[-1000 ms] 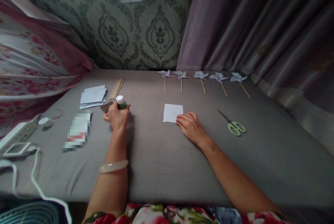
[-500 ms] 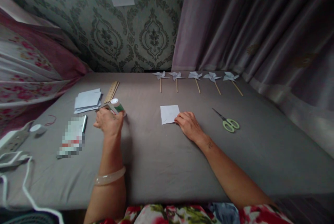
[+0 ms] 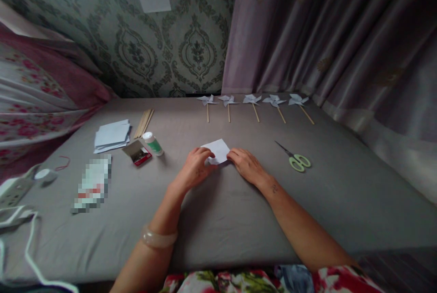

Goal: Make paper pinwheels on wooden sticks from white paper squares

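A small white square of paper (image 3: pixel 219 149) lies turned cornerwise in the middle of the cloth-covered table. My right hand (image 3: pixel 247 163) pinches its right corner between thumb and fingers. At the paper's left side is my left hand (image 3: pixel 197 169), its fingers curved and a gap showing between thumb and forefinger; whether the fingertips touch the sheet is hard to see. To the left stand a white-and-green glue bottle (image 3: pixel 154 144) and an opened small red box (image 3: pixel 139 153), its flap raised.
Green-handled scissors (image 3: pixel 294 158) lie to the right. Several paper pinwheels (image 3: pixel 252 100) on sticks line the back. Stacked white paper (image 3: pixel 112 134), wooden sticks (image 3: pixel 144 123) and a blurred packet (image 3: pixel 93 183) are at left, with a power strip (image 3: pixel 15 188) and white cable beyond.
My left hand has left the small box and glue bottle and moved right to the paper. The paper has turned cornerwise, with my right hand still at its right side.
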The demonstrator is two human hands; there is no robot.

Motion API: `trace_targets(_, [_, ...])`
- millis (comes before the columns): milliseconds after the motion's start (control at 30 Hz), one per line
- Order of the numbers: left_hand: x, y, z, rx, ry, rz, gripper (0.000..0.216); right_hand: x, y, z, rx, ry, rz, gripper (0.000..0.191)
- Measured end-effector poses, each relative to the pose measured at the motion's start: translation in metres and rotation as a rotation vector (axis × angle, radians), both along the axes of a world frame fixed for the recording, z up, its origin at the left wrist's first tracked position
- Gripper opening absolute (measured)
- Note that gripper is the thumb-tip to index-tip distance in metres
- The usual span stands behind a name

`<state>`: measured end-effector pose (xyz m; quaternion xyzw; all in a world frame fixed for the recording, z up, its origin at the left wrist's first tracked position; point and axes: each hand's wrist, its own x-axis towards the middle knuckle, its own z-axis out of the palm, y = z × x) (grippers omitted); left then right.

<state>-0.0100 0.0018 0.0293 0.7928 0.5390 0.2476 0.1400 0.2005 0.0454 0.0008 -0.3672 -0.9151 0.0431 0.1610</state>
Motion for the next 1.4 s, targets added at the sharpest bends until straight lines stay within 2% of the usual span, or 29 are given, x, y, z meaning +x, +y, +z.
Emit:
trace_targets(133, [0.020,-0.002,-0.008,0.003,0.158,0.037,0.026,0.001,0.001,0.000,-0.041,0.066,0.002,0.019])
trace_targets(333, [0.031,-0.007,0.000,-0.083,0.321,0.117,0.016,-0.001,-0.003,0.002,-0.047,0.097,-0.037,0.018])
trace_targets(533, [0.028,-0.006,0.000,-0.089,0.280,0.102,0.021,-0.011,-0.014,0.007,-0.051,0.107,-0.050,0.015])
trace_targets(667, [0.023,-0.006,-0.004,-0.100,0.200,0.089,0.016,-0.022,-0.021,0.008,-0.134,0.104,-0.060,0.013])
trace_targets(867, [0.017,-0.003,-0.013,-0.067,0.055,0.118,0.012,-0.027,-0.020,0.007,-0.201,0.140,-0.151,0.017])
trace_targets(1067, [0.017,-0.003,-0.011,-0.050,0.125,0.097,0.017,-0.028,-0.013,0.002,-0.264,0.270,-0.210,0.017])
trace_targets(1233, [0.018,-0.005,-0.005,-0.081,0.183,0.150,0.021,-0.031,-0.006,-0.001,-0.406,0.408,-0.266,0.013])
trace_targets(1400, [0.018,-0.005,-0.004,-0.099,0.188,0.156,0.021,-0.034,0.002,-0.002,-0.458,0.418,-0.352,0.011])
